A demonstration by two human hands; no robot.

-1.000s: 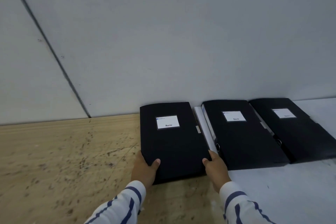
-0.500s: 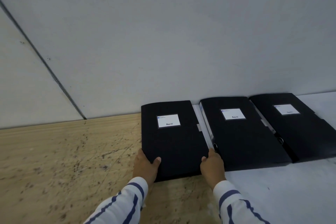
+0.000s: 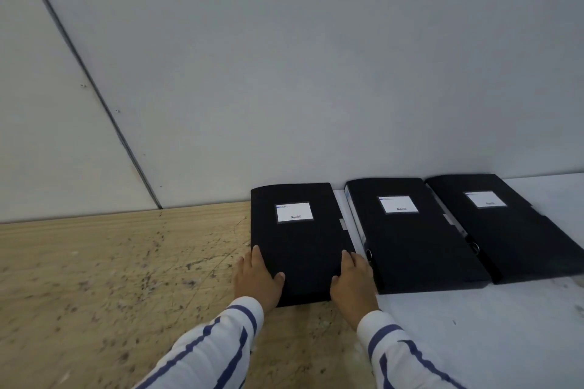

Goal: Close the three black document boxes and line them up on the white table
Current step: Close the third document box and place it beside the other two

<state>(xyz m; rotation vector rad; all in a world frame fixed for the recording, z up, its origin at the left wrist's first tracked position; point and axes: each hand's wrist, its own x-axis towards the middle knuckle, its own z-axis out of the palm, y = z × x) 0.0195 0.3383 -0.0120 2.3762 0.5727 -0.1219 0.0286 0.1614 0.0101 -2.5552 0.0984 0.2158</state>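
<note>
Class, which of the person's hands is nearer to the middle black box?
Right. The right hand grips the left box on the side facing the middle box; the left hand is on its far side.

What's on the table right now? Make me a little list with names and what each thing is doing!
left box: closed, flat, mostly on the wooden surface, gripped at its near corners
middle box: closed, flat on the white table
right box: closed, flat on the white table
left hand: on the left box's near left corner
right hand: on the left box's near right corner
labels: a white one on top of each box
behind: plain grey wall
</note>
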